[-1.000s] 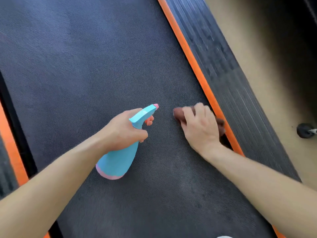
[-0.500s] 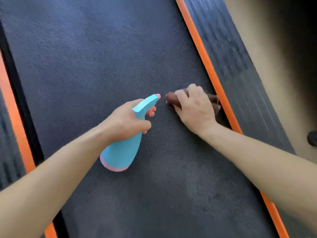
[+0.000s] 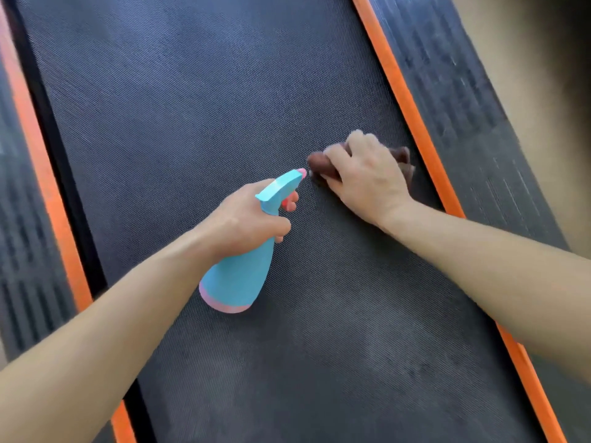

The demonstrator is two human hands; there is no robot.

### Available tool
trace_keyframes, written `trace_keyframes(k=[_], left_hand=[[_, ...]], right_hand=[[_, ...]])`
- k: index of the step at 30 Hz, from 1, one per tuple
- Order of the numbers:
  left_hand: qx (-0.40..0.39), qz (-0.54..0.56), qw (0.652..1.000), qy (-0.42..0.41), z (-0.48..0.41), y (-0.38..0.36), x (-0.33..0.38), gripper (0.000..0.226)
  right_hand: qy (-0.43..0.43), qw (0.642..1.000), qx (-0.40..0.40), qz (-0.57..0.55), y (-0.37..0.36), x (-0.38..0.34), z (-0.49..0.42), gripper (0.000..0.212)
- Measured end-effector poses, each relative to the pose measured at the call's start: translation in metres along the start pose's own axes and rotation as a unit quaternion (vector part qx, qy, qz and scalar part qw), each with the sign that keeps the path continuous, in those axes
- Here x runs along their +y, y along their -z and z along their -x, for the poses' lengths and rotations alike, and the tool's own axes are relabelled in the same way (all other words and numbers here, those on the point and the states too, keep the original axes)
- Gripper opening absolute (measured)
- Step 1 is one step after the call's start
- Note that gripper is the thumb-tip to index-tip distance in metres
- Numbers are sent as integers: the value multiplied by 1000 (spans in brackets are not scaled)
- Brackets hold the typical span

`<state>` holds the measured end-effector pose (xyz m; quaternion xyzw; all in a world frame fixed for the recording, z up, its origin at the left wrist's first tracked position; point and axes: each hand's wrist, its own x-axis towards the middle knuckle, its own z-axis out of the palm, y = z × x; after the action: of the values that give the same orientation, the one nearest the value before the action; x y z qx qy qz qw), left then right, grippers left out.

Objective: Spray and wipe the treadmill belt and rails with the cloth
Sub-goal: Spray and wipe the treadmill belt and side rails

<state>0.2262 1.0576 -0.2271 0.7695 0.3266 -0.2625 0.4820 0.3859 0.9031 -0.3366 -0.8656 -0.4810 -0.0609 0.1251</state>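
Note:
The dark textured treadmill belt point(image 3: 192, 123) fills the head view. My left hand point(image 3: 246, 219) grips the neck of a light blue spray bottle point(image 3: 238, 276) with a pink base, a finger at its pink trigger, nozzle pointing up and right. My right hand point(image 3: 367, 177) presses a bunched brown cloth point(image 3: 319, 163) onto the belt, fingers curled over it, close to the belt's right edge. The nozzle tip is almost touching the cloth. An orange stripe borders the ribbed right rail point(image 3: 463, 107), and another borders the left rail point(image 3: 19, 219).
Beige floor point(image 3: 527, 59) lies beyond the right rail, darkening towards the upper right corner. A black gap point(image 3: 80, 251) runs between the belt and the left orange stripe.
My right hand has slid the cloth up the belt and slightly left, away from the right orange stripe. The left hand with the bottle followed, and the view has shifted left.

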Motion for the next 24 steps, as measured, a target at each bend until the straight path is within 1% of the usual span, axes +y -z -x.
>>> trace_keyframes(k=[2, 4, 5, 7, 9, 11, 13, 15, 17, 19, 21, 23, 24], left_hand=[[-6, -2, 1000, 0, -1, 0, 1, 54], [-15, 7, 1000, -1, -3, -2, 0, 62], [-19, 13, 1000, -4, -5, -3, 0, 62], [-24, 18, 999, -9, -9, -7, -2, 57], [-34, 14, 999, -16, -12, -12, 1, 56], [-42, 9, 999, -21, -15, -15, 6, 55], [-45, -5, 999, -23, -15, -16, 15, 47], [-41, -11, 998, -34, -18, -17, 24, 39], [-48, -14, 997, -52, -20, -18, 32, 41], [-52, -29, 996, -60, -24, -19, 37, 40], [-57, -48, 995, -62, -25, -19, 40, 41], [-63, -56, 994, -68, -27, -17, 40, 47], [-63, -54, 994, -71, -28, -16, 39, 45]], right_hand=[[49, 998, -39, -30, 16, -2, 64, 27], [102, 991, -82, -39, 32, 1, 123, 27], [129, 986, -97, -41, 35, 6, 139, 28], [163, 978, -120, -43, 33, 15, 136, 28], [151, 982, -104, -40, 24, 22, 108, 30], [112, 992, -59, -28, 15, 27, 71, 32], [62, 998, -23, -10, 8, 34, 37, 34], [30, 999, -4, 12, 7, 39, 12, 36], [-11, 1000, 6, 20, 8, 37, 4, 35], [-44, 999, 8, 8, 10, 29, 25, 33], [-20, 999, -22, -17, 19, 18, 67, 29], [37, 997, -66, -27, 31, 13, 110, 27], [59, 995, -79, -28, 34, 13, 122, 26]])
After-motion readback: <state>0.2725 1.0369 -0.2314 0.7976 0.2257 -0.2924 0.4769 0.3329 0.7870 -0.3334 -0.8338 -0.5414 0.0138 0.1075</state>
